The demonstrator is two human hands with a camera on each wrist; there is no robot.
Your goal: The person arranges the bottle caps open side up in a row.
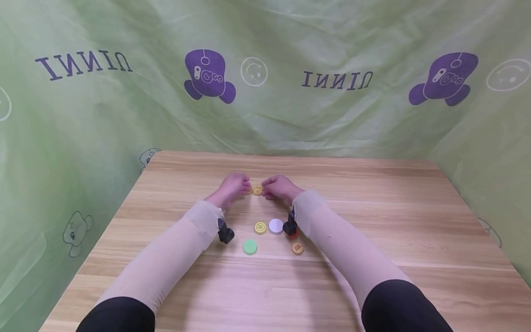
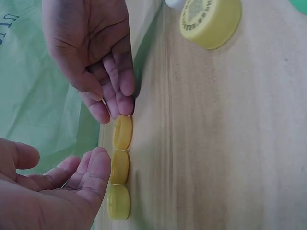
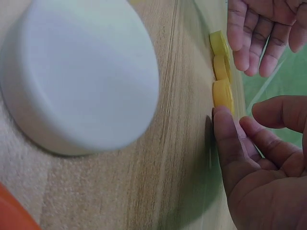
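Observation:
Three bottle caps stand in a touching row toward the far side of the table: a pale yellow cap [image 2: 119,202], a middle orange-yellow cap [image 2: 119,167] and another orange-yellow cap [image 2: 123,132]. My right hand [image 1: 280,186] touches the outer orange-yellow cap with extended fingertips [image 3: 224,115]. At the row's other end is my left hand [image 1: 234,186], its fingers loosely extended beside the pale yellow and middle caps, holding nothing. From the head view, the left fingers partly cover the row.
Closer to me lie a yellow cap with printing [image 1: 260,228], a white cap [image 1: 275,226], a green cap [image 1: 250,247] and a light orange cap with red print [image 1: 297,248]. A red cap [image 1: 293,234] is partly hidden below the right wrist camera. Green cloth [image 1: 265,124] hangs behind the table.

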